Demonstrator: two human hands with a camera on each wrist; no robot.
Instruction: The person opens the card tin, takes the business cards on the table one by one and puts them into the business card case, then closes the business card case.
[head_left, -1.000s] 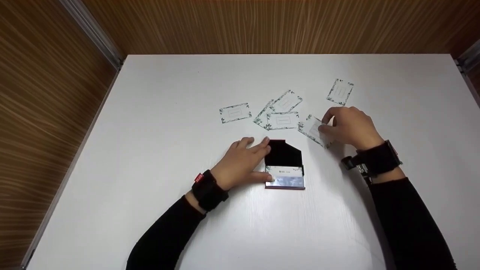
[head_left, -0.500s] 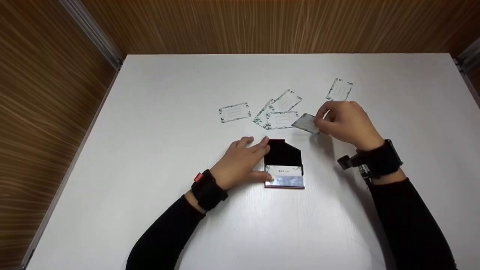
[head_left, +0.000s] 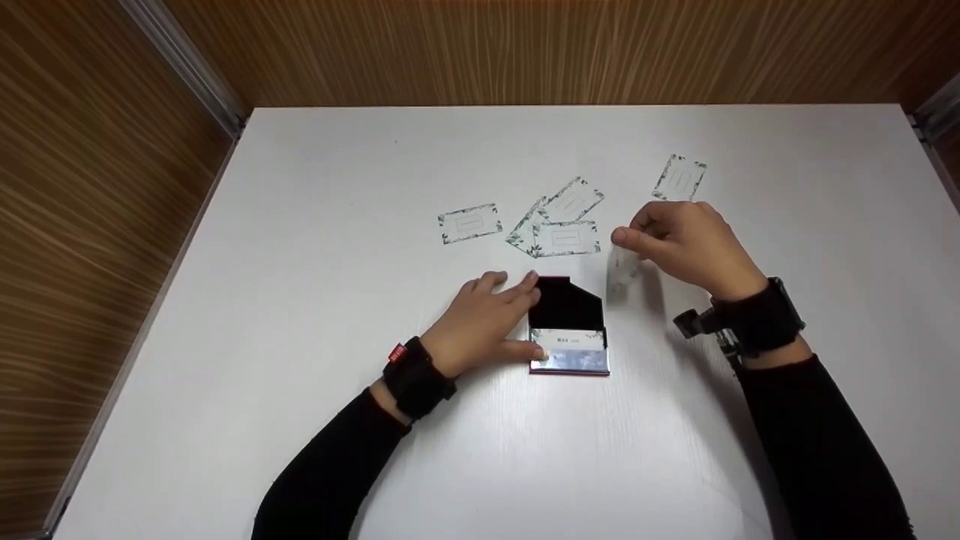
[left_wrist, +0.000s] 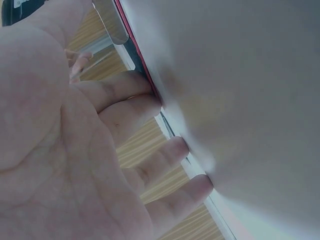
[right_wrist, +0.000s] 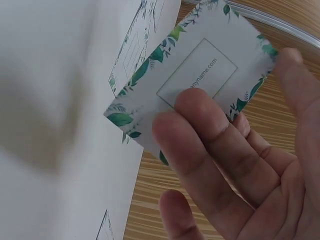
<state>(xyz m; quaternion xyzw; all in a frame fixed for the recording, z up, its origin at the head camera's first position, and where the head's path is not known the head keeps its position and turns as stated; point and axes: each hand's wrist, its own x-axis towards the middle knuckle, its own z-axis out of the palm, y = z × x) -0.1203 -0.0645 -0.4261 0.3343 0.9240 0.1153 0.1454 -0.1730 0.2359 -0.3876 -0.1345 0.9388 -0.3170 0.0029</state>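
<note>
A card case point(head_left: 571, 304) lies on the table with its black-lined flap folded back and cards point(head_left: 568, 340) in its shiny pocket. My left hand point(head_left: 487, 326) rests on its left side, thumb on the pocket and a fingertip on the flap. Seen from the left wrist, the fingers of that hand are fairly straight along the red edge of the case point(left_wrist: 135, 42). My right hand point(head_left: 686, 244) pinches a business card point(right_wrist: 200, 70) with green leaves round its border. In the head view this card point(head_left: 621, 277) hangs steeply tilted, right of the case.
Several more leaf-bordered cards lie on the white table point(head_left: 337, 172): one card point(head_left: 470, 223) to the left, an overlapping group point(head_left: 566, 238) above the case, and one card point(head_left: 680, 177) beyond my right hand. Wooden panels point(head_left: 525, 52) stand behind the table.
My right hand has lifted the business card off the table, moved slightly left and turned it on its edge. The left hand and the card case have stayed in place.
</note>
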